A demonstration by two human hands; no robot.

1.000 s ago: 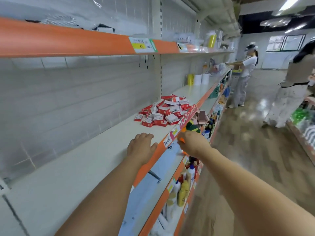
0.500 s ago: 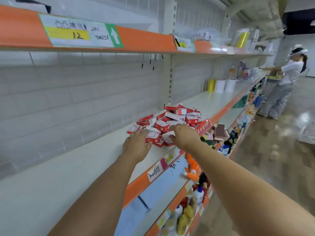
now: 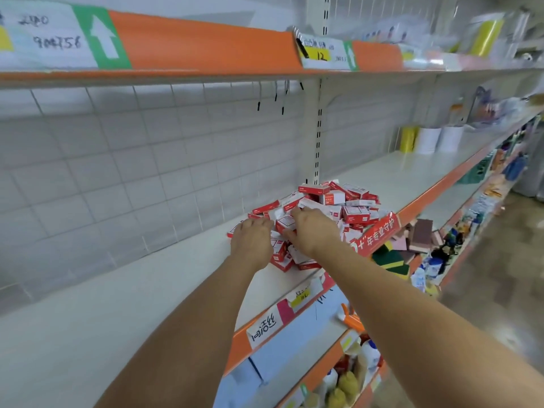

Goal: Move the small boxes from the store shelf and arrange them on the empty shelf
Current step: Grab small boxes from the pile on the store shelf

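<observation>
A loose pile of small red and white boxes [image 3: 335,204] lies on the white middle shelf [image 3: 117,304], near its orange front edge. Both my arms reach out to the near side of the pile. My left hand [image 3: 252,241] lies palm down on the pile's left edge, its fingers bent over boxes that the hand hides. My right hand [image 3: 316,231] is just beside it, thumb and fingers spread round a white-faced small box [image 3: 284,223] at the pile's front. To the left of the pile the shelf surface is bare.
An upper shelf with an orange edge and price tags [image 3: 206,45] overhangs close above. Yellow and white cups [image 3: 426,139] stand farther along the same shelf. A red banner [image 3: 378,234] hangs at the edge. Sponges [image 3: 418,234] and bottles [image 3: 347,384] fill lower shelves. The aisle floor is right.
Both hands left the shelf's front edge and moved forward onto the pile of boxes. The view has come closer to the pile, and the people in the aisle have dropped out of sight.
</observation>
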